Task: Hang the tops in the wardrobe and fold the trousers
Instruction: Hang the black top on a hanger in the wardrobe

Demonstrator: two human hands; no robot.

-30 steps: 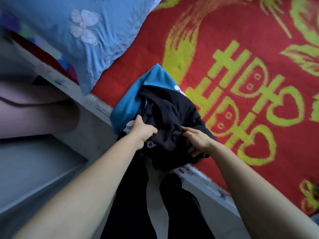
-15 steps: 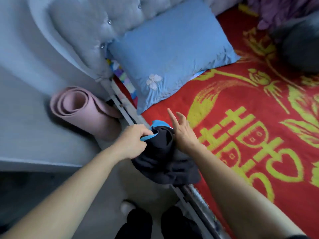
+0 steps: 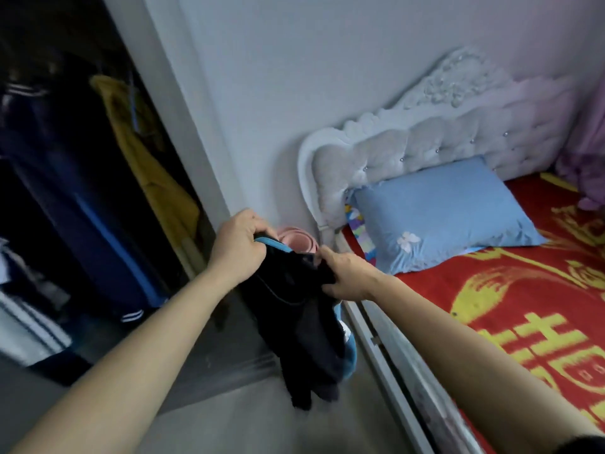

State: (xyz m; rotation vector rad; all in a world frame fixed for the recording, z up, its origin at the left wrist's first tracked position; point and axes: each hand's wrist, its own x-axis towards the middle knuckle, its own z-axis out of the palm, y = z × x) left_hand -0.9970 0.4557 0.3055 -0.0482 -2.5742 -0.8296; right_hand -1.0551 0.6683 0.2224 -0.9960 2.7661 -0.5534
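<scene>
A black garment with blue trim [image 3: 301, 319] hangs in the air between the bed and the wardrobe, its lower end dangling toward the floor. My left hand [image 3: 240, 245] grips its top edge at the blue trim. My right hand [image 3: 345, 273] pinches the black cloth just to the right. The open wardrobe [image 3: 65, 191] fills the left side; inside it hang a yellow top [image 3: 154, 168] and dark blue clothes [image 3: 75, 178].
The bed with a red and yellow cover [image 3: 523, 306] lies at the right, with a blue pillow [image 3: 442, 211] against the white tufted headboard [image 3: 425, 132]. A pink rolled mat [image 3: 299, 239] stands behind the garment. Grey floor [image 3: 245, 417] runs between bed and wardrobe.
The garment has come up off the bed edge and moved left toward the wardrobe, held in both hands. My view has swung from the bed to the wardrobe opening.
</scene>
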